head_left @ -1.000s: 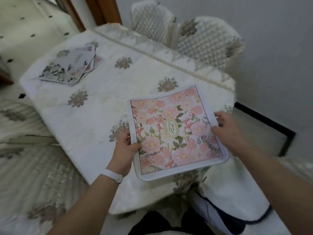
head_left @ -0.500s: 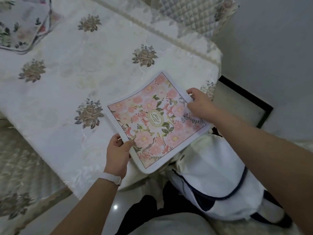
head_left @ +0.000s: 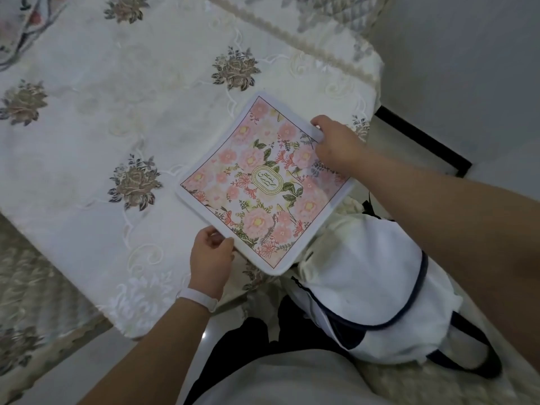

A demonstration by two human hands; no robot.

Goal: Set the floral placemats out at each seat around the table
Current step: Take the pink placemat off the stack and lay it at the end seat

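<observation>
A pink floral placemat (head_left: 263,185) with a white border lies at the near right corner of the table (head_left: 87,141), turned like a diamond, its near corner hanging past the edge. My left hand (head_left: 211,258), with a white wristband, pinches the mat's near left edge. My right hand (head_left: 336,146) grips its far right corner. Part of another floral placemat (head_left: 20,27) shows at the top left of the table.
An embroidered white cloth covers the table. A white bag with dark trim (head_left: 371,287) sits on the chair seat just right of the mat. A quilted chair back (head_left: 330,13) stands at the far edge. A grey wall (head_left: 467,54) is close on the right.
Both hands have carried the pink placemat down toward the table's near right corner and turned it. The view has tilted down, so the stack of other mats has slid out to the top left.
</observation>
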